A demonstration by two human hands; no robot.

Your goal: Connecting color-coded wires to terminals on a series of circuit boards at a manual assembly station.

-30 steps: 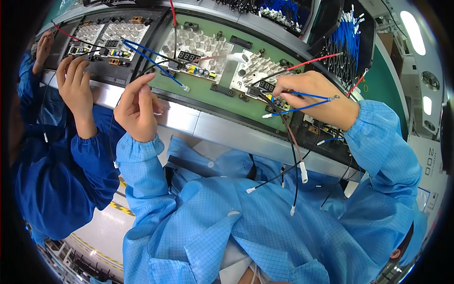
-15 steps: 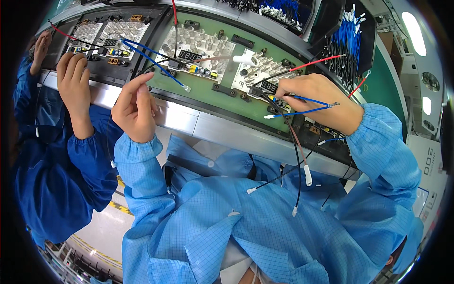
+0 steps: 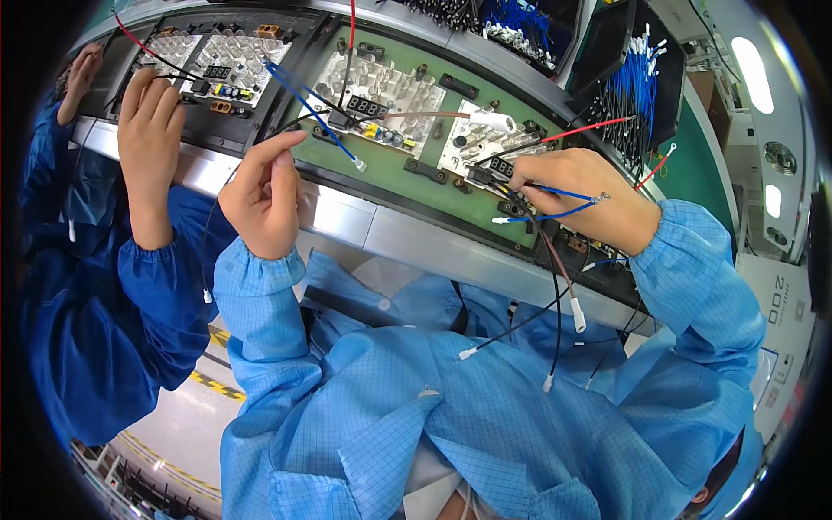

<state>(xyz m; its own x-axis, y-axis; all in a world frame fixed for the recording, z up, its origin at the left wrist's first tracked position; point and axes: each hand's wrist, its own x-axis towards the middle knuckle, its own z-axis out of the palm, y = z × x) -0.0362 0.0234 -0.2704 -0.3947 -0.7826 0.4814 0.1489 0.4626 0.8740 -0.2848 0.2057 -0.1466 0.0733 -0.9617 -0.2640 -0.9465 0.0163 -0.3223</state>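
My right hand (image 3: 598, 192) is closed in a pinch at the right-hand white circuit board (image 3: 468, 140), beside its small black display. What its fingertips hold, if anything, is hidden. Blue wires (image 3: 563, 209) pass by the fingers and across the hand. Black and brown wires with white ends hang from the board over the bench edge. My left hand (image 3: 263, 201) hovers at the front rail, index finger stretched out and the others loosely curled, with nothing seen in it. Close to it, a black wire (image 3: 295, 130) runs from the middle circuit board (image 3: 407, 108).
Green and black carrier plates (image 3: 347, 160) bear the boards behind a metal rail (image 3: 407, 227). Bins of blue wires (image 3: 637, 74) and black wires stand at the far right. At left, a co-worker's hand (image 3: 149, 160) reaches to another circuit board (image 3: 238, 65).
The boards and wires appear slightly farther right in the picture. My left hand has shifted slightly right; my right hand keeps its pinch. The co-worker's hand has moved up toward the left board's wires.
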